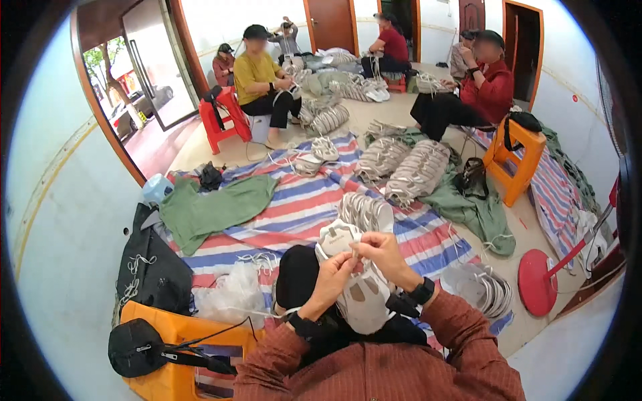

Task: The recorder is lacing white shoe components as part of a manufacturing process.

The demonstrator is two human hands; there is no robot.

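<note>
A pale grey-white shoe upper (364, 306) rests over my lap, its rounded toe toward me and its tongue end away from me. My left hand (334, 281) is closed in a pinch at the upper's middle. Beside it my right hand (386, 257) pinches too, fingertips nearly touching the left ones. Between them is what looks like a thin white shoelace, mostly hidden by the fingers. A white strand also trails out past my left wrist. Just beyond my hands stands a row of nested shoe uppers (369, 211).
A striped sheet (301, 200) covers the floor, with bundled uppers (418, 170) and green cloth (217, 207) on it. More uppers (491, 291) lie at my right. An orange stool (150, 317) with a black bag stands at my left. Several people sit working farther off.
</note>
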